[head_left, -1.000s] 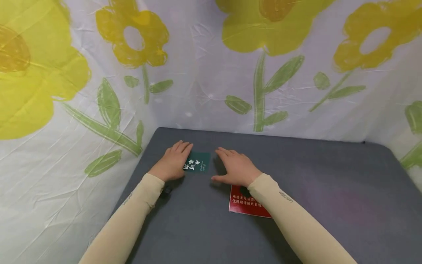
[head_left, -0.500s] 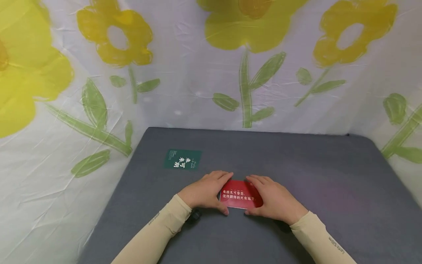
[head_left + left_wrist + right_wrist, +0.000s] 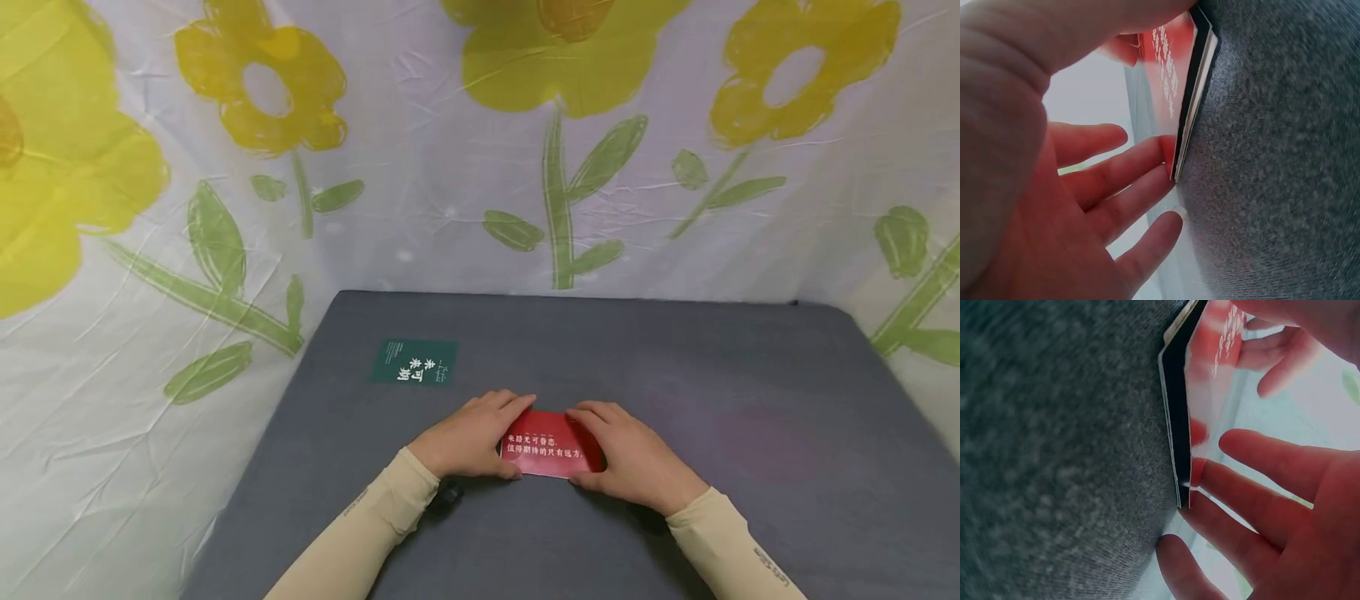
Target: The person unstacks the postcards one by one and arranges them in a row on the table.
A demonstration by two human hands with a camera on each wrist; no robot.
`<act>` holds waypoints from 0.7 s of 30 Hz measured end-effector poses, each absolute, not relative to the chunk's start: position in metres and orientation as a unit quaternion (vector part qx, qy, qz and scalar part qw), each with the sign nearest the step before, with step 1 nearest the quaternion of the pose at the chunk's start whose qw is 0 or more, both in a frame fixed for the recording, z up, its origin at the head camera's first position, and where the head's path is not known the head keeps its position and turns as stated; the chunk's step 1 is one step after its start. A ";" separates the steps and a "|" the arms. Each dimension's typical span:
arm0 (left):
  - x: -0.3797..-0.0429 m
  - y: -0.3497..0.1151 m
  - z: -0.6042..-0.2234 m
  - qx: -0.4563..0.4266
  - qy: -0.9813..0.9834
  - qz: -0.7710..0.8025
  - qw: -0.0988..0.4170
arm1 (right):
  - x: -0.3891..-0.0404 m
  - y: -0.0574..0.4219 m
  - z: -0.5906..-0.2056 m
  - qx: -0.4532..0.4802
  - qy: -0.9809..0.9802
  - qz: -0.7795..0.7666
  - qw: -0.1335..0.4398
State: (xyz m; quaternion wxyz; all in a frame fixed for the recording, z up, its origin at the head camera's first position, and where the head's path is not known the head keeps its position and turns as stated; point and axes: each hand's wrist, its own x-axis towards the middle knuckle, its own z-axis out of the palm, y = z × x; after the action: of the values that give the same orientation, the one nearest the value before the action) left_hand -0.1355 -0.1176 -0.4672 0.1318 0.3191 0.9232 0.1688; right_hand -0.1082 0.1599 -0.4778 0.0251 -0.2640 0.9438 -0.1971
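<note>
A glossy red card (image 3: 543,446) with white writing lies flat on the grey table, between both hands. My left hand (image 3: 468,435) holds its left end, thumb at the near edge and fingertips at the far edge. At the other end my right hand (image 3: 637,454) holds it the same way. Both wrist views show a dark layer and thin pale edges beneath the red face (image 3: 1169,81), like a thin stack of cards. In the right wrist view, fingertips touch the edge of the red card (image 3: 1207,394). Parts of both ends are hidden by the hands.
A dark green card (image 3: 416,362) with white writing lies farther back on the left of the grey table (image 3: 675,367). Behind and beside the table hangs a white cloth (image 3: 435,167) with yellow flowers. A small dark object (image 3: 446,493) shows under the left wrist.
Both hands have come from beside the green card to the red card, which they now hold at its ends. The green card lies uncovered. Between half a second ago and now, little moves.
</note>
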 end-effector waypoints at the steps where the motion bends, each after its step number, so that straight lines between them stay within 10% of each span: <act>1: -0.136 -0.118 -0.468 0.320 0.923 0.169 0.131 | -0.108 0.160 -0.478 -0.265 0.943 -0.197 0.026; 21: -0.135 -0.119 -0.466 0.327 0.919 0.170 0.139 | -0.112 0.162 -0.473 -0.260 0.938 -0.220 0.060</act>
State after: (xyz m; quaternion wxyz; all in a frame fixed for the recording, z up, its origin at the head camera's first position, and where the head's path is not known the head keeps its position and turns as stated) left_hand -0.1352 -0.1188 -0.4663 0.1392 0.3268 0.9191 0.1705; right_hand -0.1121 0.1624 -0.4733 0.0604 -0.2601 0.9383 -0.2196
